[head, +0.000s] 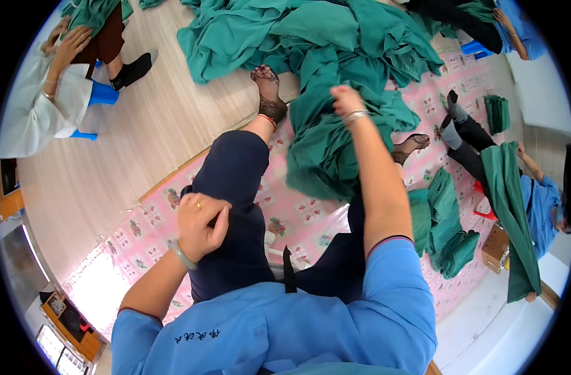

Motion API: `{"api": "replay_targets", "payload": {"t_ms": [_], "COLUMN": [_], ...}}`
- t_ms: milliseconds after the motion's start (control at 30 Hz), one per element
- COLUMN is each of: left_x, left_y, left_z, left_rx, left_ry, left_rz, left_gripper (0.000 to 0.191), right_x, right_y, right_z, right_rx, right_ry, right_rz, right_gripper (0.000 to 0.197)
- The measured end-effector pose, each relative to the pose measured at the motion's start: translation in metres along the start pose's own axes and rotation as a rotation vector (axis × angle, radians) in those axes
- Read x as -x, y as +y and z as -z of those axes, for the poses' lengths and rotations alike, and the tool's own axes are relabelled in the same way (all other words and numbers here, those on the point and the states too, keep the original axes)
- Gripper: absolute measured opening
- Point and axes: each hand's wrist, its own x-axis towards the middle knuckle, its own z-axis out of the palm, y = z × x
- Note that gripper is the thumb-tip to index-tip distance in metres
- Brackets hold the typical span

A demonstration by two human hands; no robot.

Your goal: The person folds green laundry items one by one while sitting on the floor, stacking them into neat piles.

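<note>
A large heap of green cloth [313,28] lies on the floor in front of me, and more rumpled green cloth [327,145] spreads from it down between my feet. My right hand [349,101] is over this nearer cloth, its fingers curled; whether it grips any fabric cannot be told. Above my bent knee is my left hand [205,222], loosely curled with the thumb apart, holding nothing, with a bangle on its wrist. Folded green cloths [442,201] are stacked on the floor to the right of my leg.
A pink patterned floor sheet [285,211] lies under me. At left a person in white sits on a blue stool [102,93]. Others in blue sit at upper right and right, one holding a long green cloth [506,187]. A cardboard box [495,248] and folded green bundle [496,114] stand nearby.
</note>
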Motion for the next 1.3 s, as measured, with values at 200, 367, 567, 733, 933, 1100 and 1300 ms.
{"api": "replay_targets", "payload": {"t_ms": [200, 367, 567, 733, 933, 1100, 1300], "left_x": [0.009, 0.019, 0.024, 0.044, 0.036, 0.048, 0.089], "left_y": [0.004, 0.018, 0.081, 0.089, 0.025, 0.012, 0.012], "left_z": [-0.011, -0.019, -0.054, -0.077, -0.035, 0.049, 0.089], "left_rx": [-0.009, 0.121, 1.422, 2.209, 1.843, 1.602, 1.479], "left_ry": [0.048, 0.091, -0.428, -0.573, -0.133, 0.248, 0.309], "left_rz": [-0.049, 0.046, 0.541, 0.710, 0.284, 0.277, 0.264], "left_gripper": [0.004, 0.011, 0.054, 0.051, 0.051, 0.053, 0.055], "right_x": [0.156, 0.305, 0.390, 0.470, 0.480, 0.458, 0.477], "right_y": [-0.104, -0.079, -0.008, 0.098, 0.151, 0.180, 0.171], "right_z": [0.136, 0.134, 0.079, -0.034, -0.039, -0.034, -0.050], "right_rx": [-0.706, -0.673, -0.699, 0.333, 0.149, 0.123, 0.215], "right_ry": [-0.270, -0.214, -0.050, -0.495, -0.476, -0.353, -0.564], "right_rz": [0.758, 0.987, 0.841, 1.159, 0.976, 0.646, 0.587], "right_gripper": [0.005, 0.028, 0.011, 0.011, 0.022, 0.033, 0.043]}}
